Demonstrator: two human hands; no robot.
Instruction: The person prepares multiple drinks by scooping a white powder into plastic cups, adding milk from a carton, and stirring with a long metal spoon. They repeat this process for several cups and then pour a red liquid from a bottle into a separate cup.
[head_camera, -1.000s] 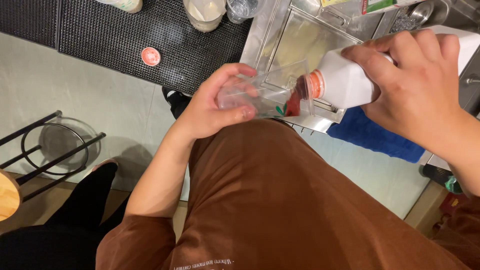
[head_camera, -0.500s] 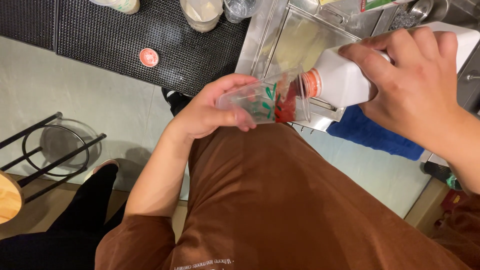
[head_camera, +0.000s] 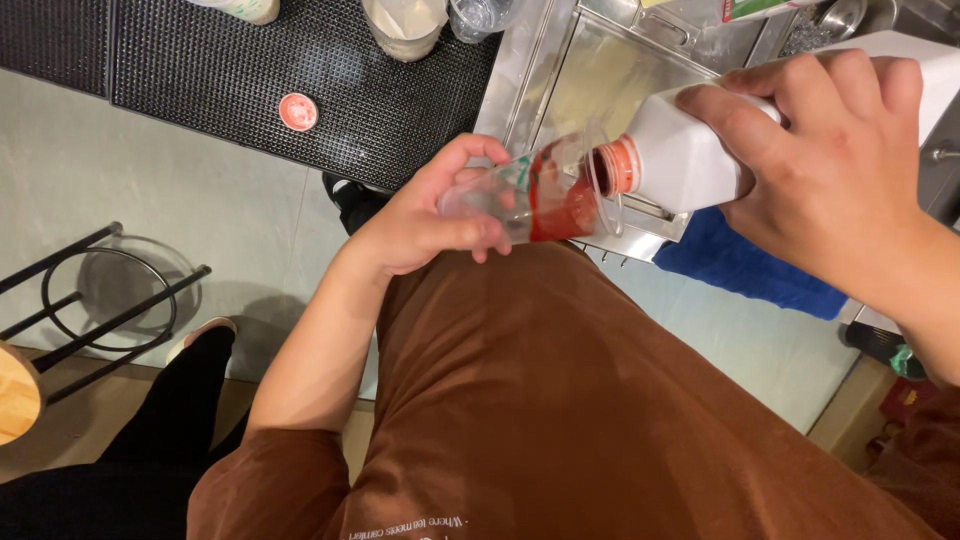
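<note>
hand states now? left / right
Left hand: closed on the clear cup, red liquid inside.
Right hand: closed on the tipped white bottle, its mouth at the cup rim.

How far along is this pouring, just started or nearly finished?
Done: the small round cap lies on the black mat, apart from the jug. In hand: the right hand tips the white jug so its mouth meets the clear plastic cup, which the left hand holds tilted. Red liquid covers only part of the cup, so most of it is still unfilled.
</note>
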